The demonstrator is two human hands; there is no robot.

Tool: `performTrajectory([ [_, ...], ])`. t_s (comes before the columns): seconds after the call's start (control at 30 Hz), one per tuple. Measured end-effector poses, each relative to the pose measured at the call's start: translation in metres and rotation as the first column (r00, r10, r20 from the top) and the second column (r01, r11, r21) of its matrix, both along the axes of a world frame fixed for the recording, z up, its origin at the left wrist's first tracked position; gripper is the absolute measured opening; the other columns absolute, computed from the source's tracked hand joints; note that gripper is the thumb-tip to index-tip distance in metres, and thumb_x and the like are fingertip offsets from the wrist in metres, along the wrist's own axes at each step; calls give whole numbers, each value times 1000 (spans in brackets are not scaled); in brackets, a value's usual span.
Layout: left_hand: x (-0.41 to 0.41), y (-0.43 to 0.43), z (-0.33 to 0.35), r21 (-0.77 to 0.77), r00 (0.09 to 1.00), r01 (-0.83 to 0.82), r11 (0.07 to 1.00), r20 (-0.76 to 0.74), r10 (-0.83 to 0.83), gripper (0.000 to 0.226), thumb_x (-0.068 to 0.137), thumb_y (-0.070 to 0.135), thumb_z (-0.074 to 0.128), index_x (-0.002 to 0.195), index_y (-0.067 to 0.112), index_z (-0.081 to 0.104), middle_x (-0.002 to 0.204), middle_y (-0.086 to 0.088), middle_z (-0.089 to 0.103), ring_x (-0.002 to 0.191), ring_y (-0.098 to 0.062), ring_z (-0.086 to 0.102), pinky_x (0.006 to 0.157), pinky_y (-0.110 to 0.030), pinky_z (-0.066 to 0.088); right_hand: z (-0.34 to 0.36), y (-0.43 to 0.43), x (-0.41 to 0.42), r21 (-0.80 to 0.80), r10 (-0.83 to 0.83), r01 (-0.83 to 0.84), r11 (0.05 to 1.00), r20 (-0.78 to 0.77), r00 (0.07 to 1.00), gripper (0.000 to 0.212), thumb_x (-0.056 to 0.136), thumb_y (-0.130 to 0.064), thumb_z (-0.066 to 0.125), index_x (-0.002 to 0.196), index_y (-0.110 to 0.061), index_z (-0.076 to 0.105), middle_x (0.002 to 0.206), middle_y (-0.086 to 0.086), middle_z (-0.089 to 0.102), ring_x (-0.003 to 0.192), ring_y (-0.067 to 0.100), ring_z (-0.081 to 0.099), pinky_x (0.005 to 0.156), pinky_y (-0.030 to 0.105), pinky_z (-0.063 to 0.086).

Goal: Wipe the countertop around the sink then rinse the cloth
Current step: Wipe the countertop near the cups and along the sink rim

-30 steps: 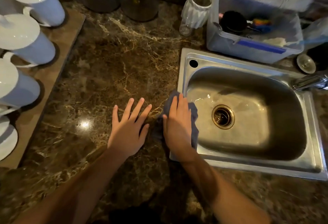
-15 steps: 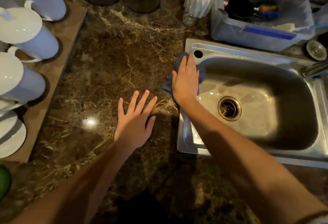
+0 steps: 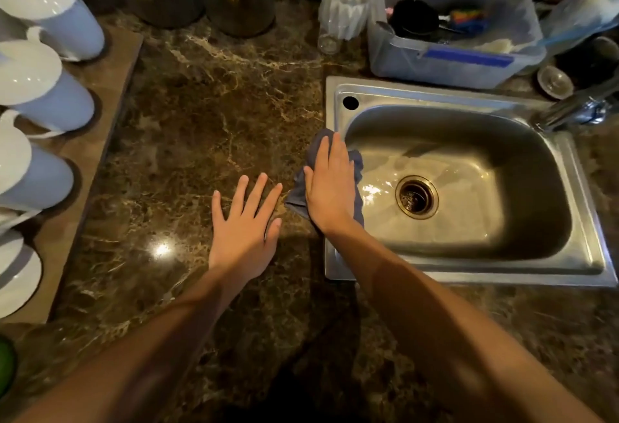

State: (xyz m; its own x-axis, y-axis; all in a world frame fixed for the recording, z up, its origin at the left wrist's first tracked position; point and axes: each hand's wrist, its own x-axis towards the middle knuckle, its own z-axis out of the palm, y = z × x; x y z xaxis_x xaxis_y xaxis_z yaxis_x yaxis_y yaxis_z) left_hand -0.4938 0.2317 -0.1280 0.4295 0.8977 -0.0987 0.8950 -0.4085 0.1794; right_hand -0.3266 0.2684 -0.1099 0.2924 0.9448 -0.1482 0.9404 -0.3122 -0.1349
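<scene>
The dark blue-grey cloth (image 3: pixel 296 198) lies bunched across the left rim of the stainless steel sink (image 3: pixel 435 92), part on the brown marbled stone bench (image 3: pixel 207 114), part over the basin edge. The right hand (image 3: pixel 330 184) presses down on it, grip apart, fingers straight and close together, pointing away from the person. Just beside it the left hand (image 3: pixel 243 231) rests flat on the bench, grip apart, fingers spread, holding nothing.

In the wet basin sits a round brass-coloured drain (image 3: pixel 416 199), and a chrome tap (image 3: pixel 576 110) reaches in from the right. Behind the sink a translucent plastic tub (image 3: pixel 452 67) of utensils crowds the back rim, with a white ribbed vase (image 3: pixel 345 7) next to it. Far left, pale blue lidded mugs (image 3: pixel 50 104) line a wooden board (image 3: pixel 110 64).
</scene>
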Motion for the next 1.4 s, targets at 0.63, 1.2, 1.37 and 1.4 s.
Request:
performTrajectory([
  [0.63,-2,0,5,-48,999,30,998,17,-29,61,94,49,7,153,30,11,161,3,5,148,-23,-2,113,-60,-1,13,-172,28,14,-260,260,966,71,963,54,89,-36,29,134,-15,51,132,5,57,124,23,48,106,48,33],
  [1.2,2,3,9,-74,999,13,997,34,-10,54,99,44,24,151,29,24,159,0,19,147,-25,6,112,-61,1,20,-187,67,35,-405,405,914,24,914,45,92,-34,28,125,-22,56,131,3,55,126,22,43,106,51,32],
  [1.37,43,-9,27,-89,990,-6,996,142,18,52,100,40,30,150,28,25,159,-2,18,147,-25,8,112,-61,3,12,-178,-12,-47,-110,106,993,-97,989,56,92,-40,27,143,-24,41,152,0,38,139,23,35,112,48,25],
  [1.4,54,-17,29,-40,987,86,996,139,-79,53,98,42,30,148,27,29,158,-3,22,146,-26,14,111,-61,7,11,-183,-2,-56,-49,44,997,-86,995,55,92,-40,27,143,-25,40,152,-1,38,139,22,35,112,46,25],
])
